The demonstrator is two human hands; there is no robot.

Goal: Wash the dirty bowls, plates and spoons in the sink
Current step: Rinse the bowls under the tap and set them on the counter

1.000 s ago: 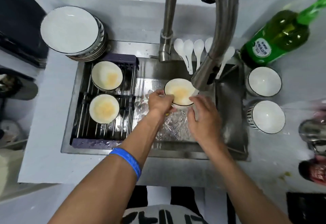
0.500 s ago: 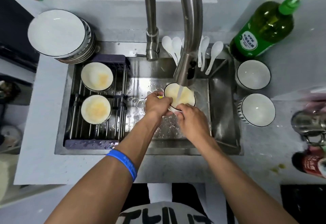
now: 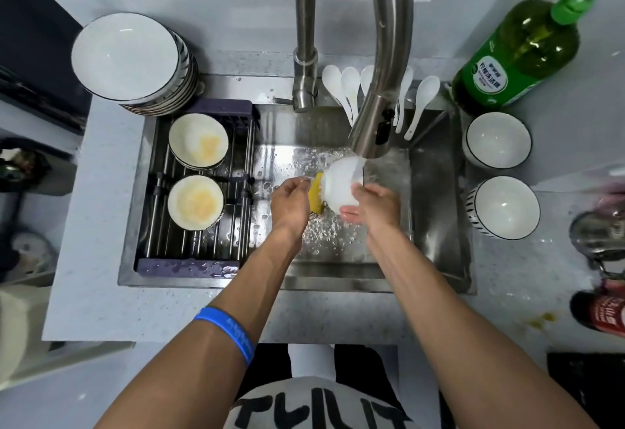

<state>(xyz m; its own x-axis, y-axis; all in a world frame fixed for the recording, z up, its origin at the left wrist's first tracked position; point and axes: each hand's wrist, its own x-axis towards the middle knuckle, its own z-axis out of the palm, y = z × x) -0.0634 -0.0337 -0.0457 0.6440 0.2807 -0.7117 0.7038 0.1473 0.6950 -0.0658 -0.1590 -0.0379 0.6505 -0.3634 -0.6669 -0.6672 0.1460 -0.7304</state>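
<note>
Both forearms extended; left hand (image 3: 291,203) and right hand (image 3: 373,207) seemingly curled.

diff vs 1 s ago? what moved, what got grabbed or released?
The white ceramic bowl under the steel faucet went from mouth-up, showing yellow residue, to tipped over, outside facing up. Right hand now holds it; left hand presses a yellow sponge against it. Unchanged: two dirty bowls on the rack, white spoons.

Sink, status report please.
Left hand pinches sponge. Right hand grips bowl under running tap. Nothing blocking.
</note>
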